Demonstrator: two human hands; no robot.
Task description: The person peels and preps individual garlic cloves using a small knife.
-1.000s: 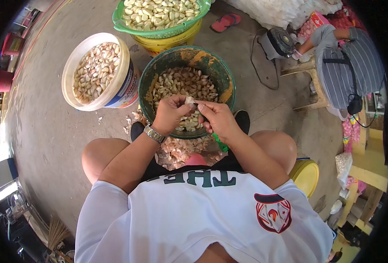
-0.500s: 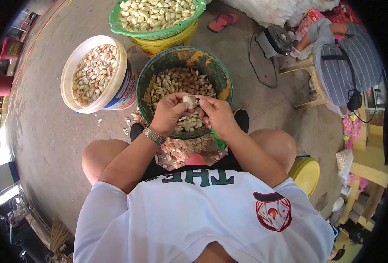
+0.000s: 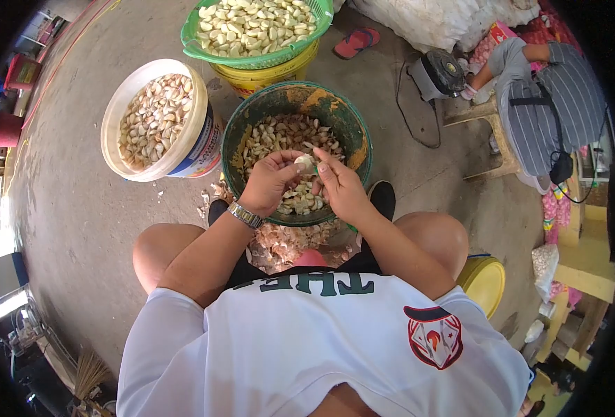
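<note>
My left hand (image 3: 274,182) pinches a pale garlic clove (image 3: 305,163) between thumb and fingers, above a dark green tub (image 3: 365,149). My right hand (image 3: 342,186) is closed round a small knife with a green handle (image 3: 352,228). Most of the handle is hidden by the hand, and I cannot make out the blade clearly. The right thumb and fingertips are right beside the clove. Under both hands, loose garlic cloves (image 3: 300,203) lie in the tub, some peeled and some in brown skin.
Left of the tub, a tilted white bucket (image 3: 109,142) holds unpeeled cloves. A green basket (image 3: 190,45) of peeled cloves rests on a yellow bucket (image 3: 272,78) behind. Garlic skins (image 3: 293,247) cover the floor between my feet. Another person (image 3: 561,104) sits at right near a corded fan (image 3: 439,75).
My right hand has turned, its index finger now lifted beside the clove, and less of the green handle shows below it. The clove looks paler. The view has shifted slightly.
</note>
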